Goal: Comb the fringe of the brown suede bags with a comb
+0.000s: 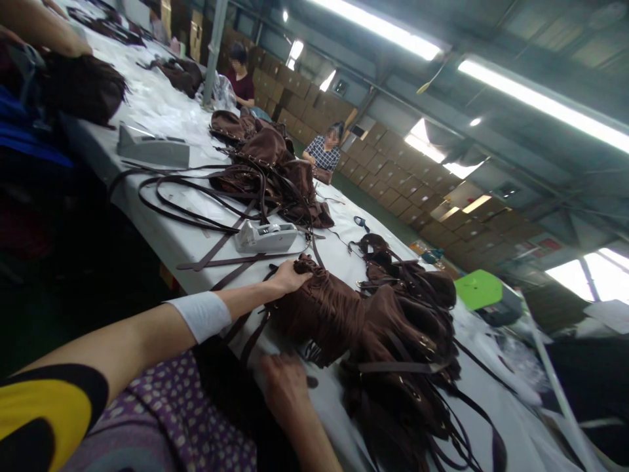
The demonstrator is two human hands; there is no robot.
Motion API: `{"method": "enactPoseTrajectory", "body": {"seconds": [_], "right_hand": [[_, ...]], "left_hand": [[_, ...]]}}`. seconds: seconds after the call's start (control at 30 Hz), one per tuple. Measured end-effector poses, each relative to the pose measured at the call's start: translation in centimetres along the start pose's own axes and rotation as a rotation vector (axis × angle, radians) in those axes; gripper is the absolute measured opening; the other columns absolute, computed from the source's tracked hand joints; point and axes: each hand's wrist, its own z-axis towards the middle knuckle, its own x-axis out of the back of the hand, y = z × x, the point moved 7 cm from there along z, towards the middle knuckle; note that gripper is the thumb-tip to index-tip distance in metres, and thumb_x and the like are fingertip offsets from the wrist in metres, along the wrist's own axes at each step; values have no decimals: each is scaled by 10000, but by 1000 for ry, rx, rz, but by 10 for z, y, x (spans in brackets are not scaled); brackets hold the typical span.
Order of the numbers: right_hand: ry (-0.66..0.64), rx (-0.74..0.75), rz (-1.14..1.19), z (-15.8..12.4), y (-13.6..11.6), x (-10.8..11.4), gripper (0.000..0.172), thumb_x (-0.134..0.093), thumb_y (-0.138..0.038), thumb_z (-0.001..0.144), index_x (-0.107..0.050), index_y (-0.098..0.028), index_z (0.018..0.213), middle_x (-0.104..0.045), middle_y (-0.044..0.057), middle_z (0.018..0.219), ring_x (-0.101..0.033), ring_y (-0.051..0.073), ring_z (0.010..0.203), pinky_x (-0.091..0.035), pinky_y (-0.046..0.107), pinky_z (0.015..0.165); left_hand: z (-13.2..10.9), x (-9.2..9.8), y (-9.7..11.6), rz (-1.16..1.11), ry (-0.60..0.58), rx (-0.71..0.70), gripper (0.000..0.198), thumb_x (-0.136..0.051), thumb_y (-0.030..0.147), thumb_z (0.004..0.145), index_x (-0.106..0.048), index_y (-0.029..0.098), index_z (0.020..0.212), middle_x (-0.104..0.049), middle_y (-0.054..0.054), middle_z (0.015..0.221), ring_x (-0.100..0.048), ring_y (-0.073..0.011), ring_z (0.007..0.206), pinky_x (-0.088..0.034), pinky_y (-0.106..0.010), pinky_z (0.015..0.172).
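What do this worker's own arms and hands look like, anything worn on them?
Both hands are bare, no gloves. Behind the left hand, a wide white fabric band wraps the forearm; higher up sits a short yellow and black sleeve. The right hand and its forearm show no sleeve or band. I see no ring or watch, though that hand is blurred.

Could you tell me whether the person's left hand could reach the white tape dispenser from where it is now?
Probably yes. The left hand holds the fringed bag just short of the tape dispenser, with only loose straps lying between them.
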Motion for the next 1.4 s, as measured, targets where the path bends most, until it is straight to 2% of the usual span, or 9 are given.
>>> {"method": "enactPoseTrajectory", "body": {"seconds": [0.1, 0.17, 0.23, 0.37, 0.47, 0.63, 1.07, 1.3, 1.4], "right_hand": [[-93, 111, 122, -22, -40, -38, 207, -592, -140, 723, -559, -234, 905, -627, 0, 806, -549, 193, 746, -328, 287, 630], [-51, 150, 157, -30, -49, -40, 164, -609, -162, 726, -553, -235, 863, -609, -10, 760, -532, 189, 703, -317, 287, 607], [113, 118, 152, -26, -32, -11, 141, -576, -133, 768, -559, -228, 872, -589, -1, 744, -509, 184, 691, -311, 290, 613], [511, -104, -45, 2, 45, 93, 214, -421, -123, 915, -583, -206, 1028, -566, 38, 772, -467, 199, 739, -314, 311, 684], [521, -121, -174, 30, 78, 127, 224, -429, -139, 927, -586, -204, 1071, -579, 49, 808, -460, 209, 779, -302, 320, 703], [348, 8, -169, 53, 65, 96, 220, -477, -90, 876, -591, -189, 1037, -597, 36, 775, -453, 205, 761, -281, 317, 663], [121, -52, -83, 32, 51, 49, 310, -471, -6, 809, -577, -239, 982, -640, 13, 811, -525, 195, 814, -295, 304, 715], [93, -46, 142, 19, 10, 37, 294, -503, -44, 746, -602, -243, 939, -667, -2, 804, -563, 174, 769, -355, 251, 666], [158, -4, 290, 3, -26, 20, 162, -531, -125, 730, -656, -213, 780, -642, -22, 648, -564, 154, 625, -390, 212, 573]], "left_hand": [[10, 9, 6, 4, 75, -29, 45, -659, 178, 733, -665, 141, 759, -707, -66, 827, -637, -192, 794, -490, -293, 754], [12, 14, 9, 10, 81, -40, 44, -668, 186, 727, -647, 149, 720, -697, -53, 781, -633, -188, 775, -491, -291, 746], [11, 14, 10, 15, 53, -40, 65, -683, 205, 715, -642, 158, 699, -692, -38, 745, -633, -185, 755, -495, -280, 727], [1, 4, 10, 23, -32, -23, 81, -704, 227, 690, -669, 163, 724, -705, -34, 748, -634, -190, 769, -494, -261, 715], [-4, -5, 8, 10, -92, -13, 112, -717, 220, 668, -688, 157, 756, -712, -34, 757, -637, -196, 778, -494, -254, 707], [-5, -7, -2, -41, -120, 45, 126, -681, 229, 697, -695, 151, 795, -720, -38, 794, -646, -188, 743, -499, -250, 657], [2, -1, -12, -154, -94, 157, 126, -667, 193, 715, -691, 138, 825, -732, -74, 874, -658, -187, 776, -515, -269, 686], [-6, -5, -40, -164, 6, 171, 148, -682, 177, 707, -691, 135, 849, -730, -75, 850, -666, -203, 797, -523, -296, 724], [3, -4, -36, -161, 33, 134, 134, -665, 197, 748, -676, 118, 856, -716, -80, 825, -657, -196, 774, -526, -314, 715]]}}
